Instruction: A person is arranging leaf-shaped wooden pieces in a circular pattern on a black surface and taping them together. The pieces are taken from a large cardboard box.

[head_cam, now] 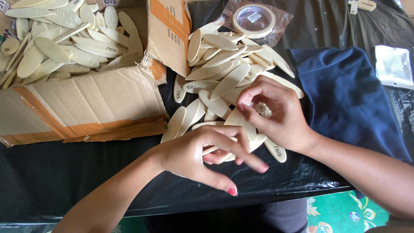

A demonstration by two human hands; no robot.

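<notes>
- Nearest the camera, at the front edge of the table (64, 181), which is covered in black plastic sheet, the left hand (198, 157) hovers with fingers loosely spread and curled; a few pale oval wooden pieces (254, 140) are gripped between its thumb and inner fingers.
- Just beyond it, the right hand (271, 112) has its thumb and forefinger tips pinched together on the edge of one piece, the other fingers curled over the pile.
- Both hands sit at the near end of a loose pile of flat wooden ovals (220, 73), which spreads across the middle of the table toward its far edge.
- To the left, an open cardboard box (86, 103) lies with its flaps folded out, and more of the same ovals (64, 39) fill it near the far left corner.
- To the right, a dark blue cloth (345, 95) lies just beside the pile, with a small clear plastic bag (393, 65) past it at the right edge.
- At the far edge, a roll of tape in a clear wrapper (254, 19) touches the top of the pile.
</notes>
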